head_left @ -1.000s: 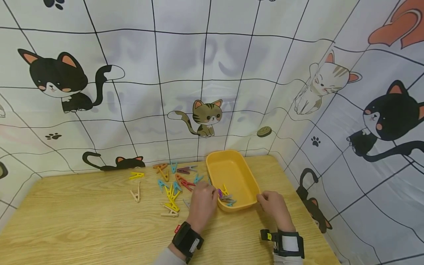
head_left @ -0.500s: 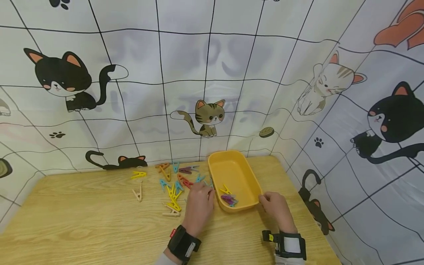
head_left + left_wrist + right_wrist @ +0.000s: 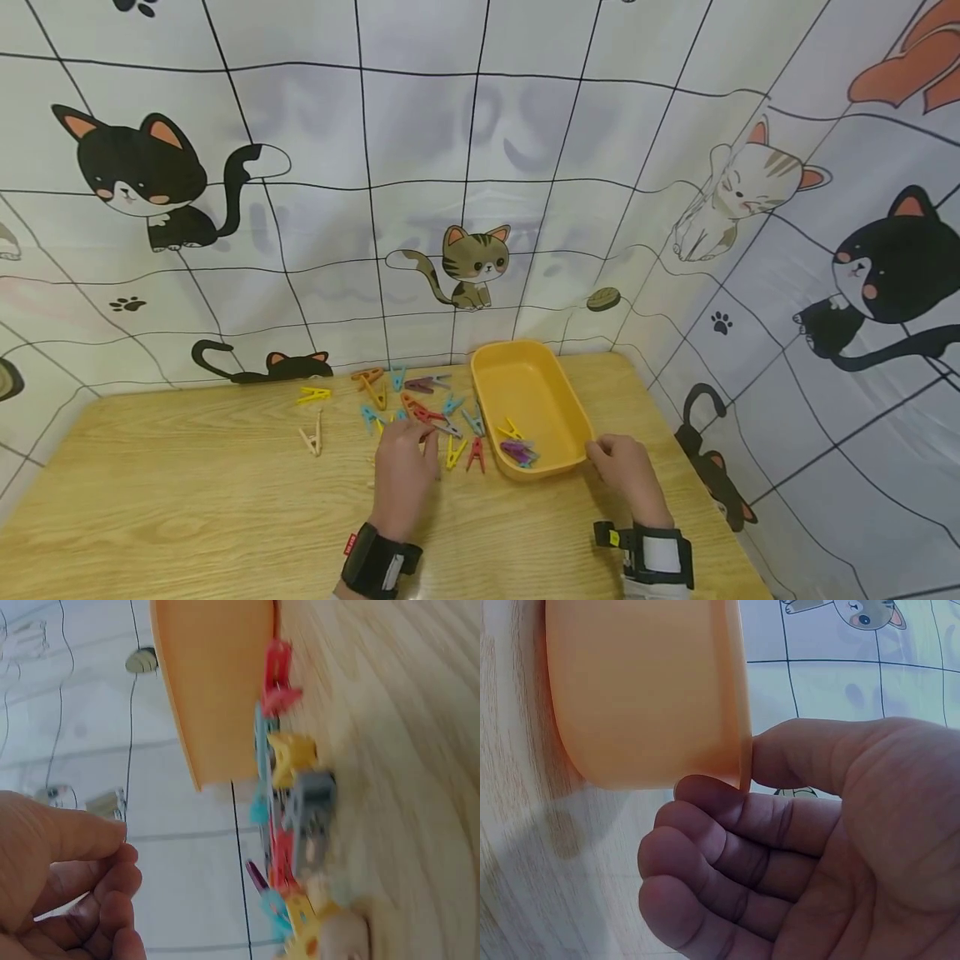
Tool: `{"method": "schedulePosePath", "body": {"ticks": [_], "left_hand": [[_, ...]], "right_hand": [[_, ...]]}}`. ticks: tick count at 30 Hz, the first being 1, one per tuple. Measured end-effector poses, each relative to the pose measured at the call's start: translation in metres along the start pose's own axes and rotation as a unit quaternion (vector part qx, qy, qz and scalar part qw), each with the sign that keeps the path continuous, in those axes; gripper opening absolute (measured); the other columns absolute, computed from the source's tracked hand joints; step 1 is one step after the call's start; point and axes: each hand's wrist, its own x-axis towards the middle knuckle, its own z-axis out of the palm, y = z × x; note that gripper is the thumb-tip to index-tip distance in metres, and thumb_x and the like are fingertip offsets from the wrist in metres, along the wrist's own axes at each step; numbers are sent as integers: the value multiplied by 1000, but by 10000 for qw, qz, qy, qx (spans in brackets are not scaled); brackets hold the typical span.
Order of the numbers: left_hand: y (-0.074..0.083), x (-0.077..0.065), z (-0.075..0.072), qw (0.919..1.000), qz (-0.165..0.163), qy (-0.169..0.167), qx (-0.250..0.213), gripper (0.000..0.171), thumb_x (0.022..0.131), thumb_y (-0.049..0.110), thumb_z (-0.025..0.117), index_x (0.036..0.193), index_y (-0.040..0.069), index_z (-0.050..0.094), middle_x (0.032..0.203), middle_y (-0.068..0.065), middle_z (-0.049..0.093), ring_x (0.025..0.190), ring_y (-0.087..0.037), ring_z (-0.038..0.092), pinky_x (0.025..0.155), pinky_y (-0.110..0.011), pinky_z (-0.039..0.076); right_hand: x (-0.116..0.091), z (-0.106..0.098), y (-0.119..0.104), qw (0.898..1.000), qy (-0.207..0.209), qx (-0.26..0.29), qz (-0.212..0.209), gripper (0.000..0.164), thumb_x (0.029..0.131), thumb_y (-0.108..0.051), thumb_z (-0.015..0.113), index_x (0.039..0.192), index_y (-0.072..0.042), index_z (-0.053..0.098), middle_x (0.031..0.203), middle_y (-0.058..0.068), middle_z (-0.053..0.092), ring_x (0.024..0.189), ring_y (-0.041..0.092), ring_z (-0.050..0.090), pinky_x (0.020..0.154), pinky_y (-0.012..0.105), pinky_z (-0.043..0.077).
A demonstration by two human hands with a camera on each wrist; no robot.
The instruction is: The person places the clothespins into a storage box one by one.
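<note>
The yellow tray (image 3: 528, 387) is sitting on the right part of the wooden table (image 3: 225, 492), its far end lying close to the patterned wall sheet (image 3: 420, 125). Near its left near corner, a purple clip (image 3: 515, 452) and a yellow clip (image 3: 511, 430) are lying inside among others, while the tray's floor is showing beyond them toward the far end. The right hand (image 3: 626, 471) is pinching the tray's right near rim between thumb and index finger, the other fingers curling below. A strip of wood is running between that hand and the table's right edge.

Just left of the tray, a red clip (image 3: 476, 455) and a blue clip (image 3: 474, 421) are lying near its wall, with more clips spreading leftward. The left hand (image 3: 403, 471) is hovering above this cluster, fingers curling and thumb meeting index finger, visibly gripping nothing. Farther left, a cream clip (image 3: 312, 437) is lying well apart; wood is stretching from there to the left and near sides.
</note>
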Motion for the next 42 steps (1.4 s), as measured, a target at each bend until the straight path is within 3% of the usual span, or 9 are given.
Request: {"method": "schedulePosePath", "body": {"ticks": [7, 14, 21, 31, 42], "left_hand": [[-20, 1, -5, 9985, -272, 422, 238, 6, 83, -3, 80, 78, -3, 76, 72, -10, 61, 71, -28, 59, 63, -42, 49], [-32, -1, -12, 9964, -597, 415, 434, 9, 81, -4, 81, 76, -7, 74, 71, -15, 62, 70, -33, 59, 63, -46, 49], [-40, -2, -16, 9943, -857, 219, 597, 10, 80, -3, 81, 77, -10, 73, 71, -18, 62, 67, -34, 58, 62, -47, 49], [-45, -2, -15, 9919, -980, -77, 803, 13, 81, 0, 80, 80, -11, 75, 74, -21, 66, 69, -38, 61, 65, -50, 51], [-50, -2, -13, 9861, -1232, -479, 1010, 33, 82, 3, 78, 55, 0, 59, 59, -11, 52, 58, -31, 53, 55, -43, 40]], "right_hand": [[1, 0, 0, 10000, 42, -13, -1, 28, 100, -19, 56, 82, 0, 67, 65, 2, 52, 62, 18, 49, 57, 30, 37], [-1, 0, -1, 10000, 1, 50, -9, 29, 101, -21, 56, 82, -1, 66, 66, 1, 52, 63, 18, 49, 57, 31, 37], [0, 1, 1, 10000, 24, 8, 17, 30, 102, -21, 56, 82, -2, 66, 65, 2, 51, 63, 18, 48, 57, 31, 37], [0, 0, 1, 9999, -28, 44, 118, 30, 102, -20, 56, 82, -1, 66, 66, 2, 52, 64, 18, 49, 58, 31, 38], [1, 0, 1, 9999, -37, 35, 95, 29, 102, -20, 56, 82, -1, 66, 66, 2, 52, 65, 19, 49, 58, 31, 38]]}}
